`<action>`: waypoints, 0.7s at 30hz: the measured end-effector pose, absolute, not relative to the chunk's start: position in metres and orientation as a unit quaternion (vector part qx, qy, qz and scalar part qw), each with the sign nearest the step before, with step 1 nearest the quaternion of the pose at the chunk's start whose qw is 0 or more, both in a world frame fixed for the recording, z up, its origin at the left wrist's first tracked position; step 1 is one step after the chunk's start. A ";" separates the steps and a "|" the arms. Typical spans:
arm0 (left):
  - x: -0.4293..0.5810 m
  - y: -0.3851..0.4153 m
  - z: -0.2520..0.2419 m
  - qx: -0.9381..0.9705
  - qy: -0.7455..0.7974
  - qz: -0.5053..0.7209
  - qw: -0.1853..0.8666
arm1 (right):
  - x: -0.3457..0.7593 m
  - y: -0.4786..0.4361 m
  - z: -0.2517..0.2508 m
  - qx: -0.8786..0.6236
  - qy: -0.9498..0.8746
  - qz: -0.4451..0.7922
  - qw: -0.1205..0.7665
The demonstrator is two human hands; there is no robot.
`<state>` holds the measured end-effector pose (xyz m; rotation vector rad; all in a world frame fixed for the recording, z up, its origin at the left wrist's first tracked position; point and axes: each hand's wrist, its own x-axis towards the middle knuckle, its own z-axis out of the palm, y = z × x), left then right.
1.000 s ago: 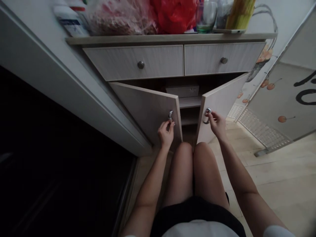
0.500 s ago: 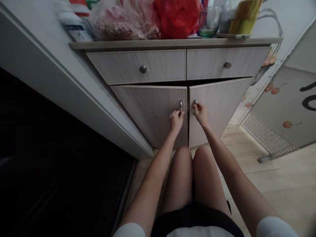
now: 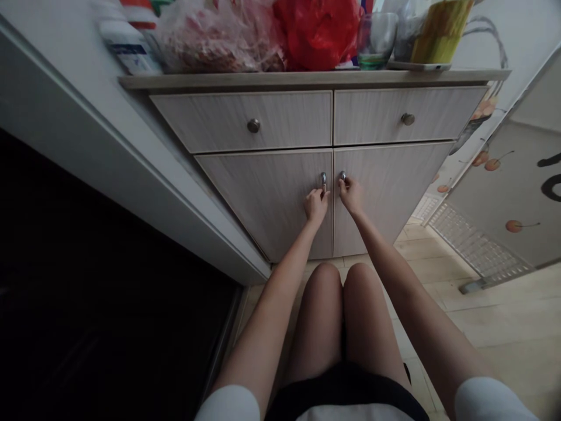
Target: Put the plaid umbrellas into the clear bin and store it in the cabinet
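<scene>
In the head view a pale wood-grain cabinet has two lower doors, both flush with its front. My left hand is closed on the lower part of the metal handle of the left door. On the right door, the fingers of my right hand pinch the other metal handle, whose lower part they hide. Only a thin seam shows between the doors. Above them sit a left drawer and a right drawer, both closed, each with a round knob.
On the cabinet top stand white bottles, a clear plastic bag, a red bag, a drinking glass and a yellow container. A wall edge borders the left side; a cherry-patterned panel stands right. My knees are close to the doors.
Both doors have moved inward, and the dark gap along their top edges has closed. My hands went forward with the handles, still holding them.
</scene>
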<state>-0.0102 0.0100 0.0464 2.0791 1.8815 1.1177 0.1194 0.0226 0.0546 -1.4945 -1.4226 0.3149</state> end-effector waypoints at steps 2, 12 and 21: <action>-0.009 0.015 0.047 0.684 0.627 0.368 0.059 | 0.119 0.026 0.057 -0.628 -0.588 0.127 0.493; -0.008 0.033 0.040 0.668 0.602 0.429 0.082 | 0.113 0.030 0.065 -0.655 -0.567 0.101 0.489; -0.019 0.011 0.043 0.571 0.554 0.528 0.296 | 0.129 0.007 0.059 -0.586 -0.535 0.209 0.572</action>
